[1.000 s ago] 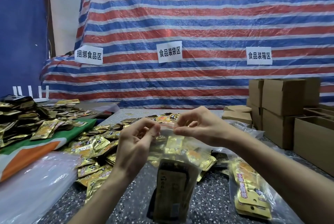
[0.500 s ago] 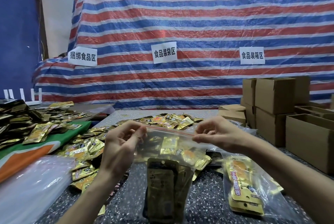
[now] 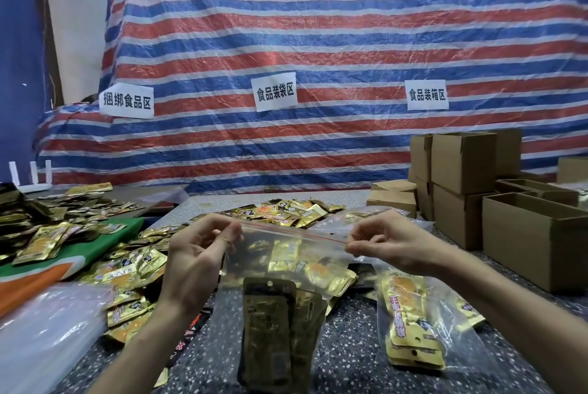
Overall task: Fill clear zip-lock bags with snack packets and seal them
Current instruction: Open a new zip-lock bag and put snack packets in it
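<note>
Barely legible, dark packets (image 3: 267, 330) fill the pinched zip-lock bag (image 3: 273, 236).

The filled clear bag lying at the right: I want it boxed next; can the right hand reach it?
Probably, once free: the filled clear plastic bag lies uncovered on the speckled table near that forearm, but the right hand pinches the red strip of the held clear zip-lock bag.

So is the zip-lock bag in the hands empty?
No, the zip-lock bag pinched by the left hand and right hand holds several gold packets.
</note>
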`<state>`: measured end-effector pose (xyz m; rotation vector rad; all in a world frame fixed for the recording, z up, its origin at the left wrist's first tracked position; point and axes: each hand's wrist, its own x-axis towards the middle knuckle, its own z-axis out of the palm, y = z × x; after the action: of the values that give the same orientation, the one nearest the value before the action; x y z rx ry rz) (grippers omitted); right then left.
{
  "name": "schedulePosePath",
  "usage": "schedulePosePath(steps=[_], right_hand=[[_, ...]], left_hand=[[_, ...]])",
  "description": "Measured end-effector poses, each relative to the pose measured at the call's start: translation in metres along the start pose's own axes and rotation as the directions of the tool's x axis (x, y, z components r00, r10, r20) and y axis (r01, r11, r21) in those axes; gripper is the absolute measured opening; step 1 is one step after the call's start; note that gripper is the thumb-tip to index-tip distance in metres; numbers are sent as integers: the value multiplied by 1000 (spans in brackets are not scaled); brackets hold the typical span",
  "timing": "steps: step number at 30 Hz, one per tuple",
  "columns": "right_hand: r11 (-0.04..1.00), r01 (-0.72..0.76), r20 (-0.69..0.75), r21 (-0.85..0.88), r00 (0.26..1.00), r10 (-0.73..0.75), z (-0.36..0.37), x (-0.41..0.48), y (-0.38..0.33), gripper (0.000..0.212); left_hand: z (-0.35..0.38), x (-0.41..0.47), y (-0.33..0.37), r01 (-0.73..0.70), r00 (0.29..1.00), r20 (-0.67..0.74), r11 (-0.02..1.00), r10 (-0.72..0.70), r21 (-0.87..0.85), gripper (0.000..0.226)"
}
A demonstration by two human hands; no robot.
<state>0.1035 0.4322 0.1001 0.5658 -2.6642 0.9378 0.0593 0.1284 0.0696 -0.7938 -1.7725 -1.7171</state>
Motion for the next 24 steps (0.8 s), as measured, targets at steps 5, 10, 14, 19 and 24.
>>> schedulePosePath(steps=[5,10,14,19,24], right_hand=[[977,-44,-87,210,994,64,14,-25,10,34],[659,-307,166,686,949,270,58,-47,16,79],[819,-405,265,407,910,318,97,-53,13,101],[800,-269,179,536,962,204,124,-57,7,67],[705,-179,43,686,977,207,113,-65,15,41]], left_hand=[[9,-5,0,21,998,63,1000,-21,4,22],[40,-20,9,86,984,164,990,-67,-111,12],[75,-30,18,91,975,217,973,-44,-213,9],[101,-33,23,116,974,224,916,-29,-385,19],[111,-27,18,197,971,220,820,-90,-537,24]])
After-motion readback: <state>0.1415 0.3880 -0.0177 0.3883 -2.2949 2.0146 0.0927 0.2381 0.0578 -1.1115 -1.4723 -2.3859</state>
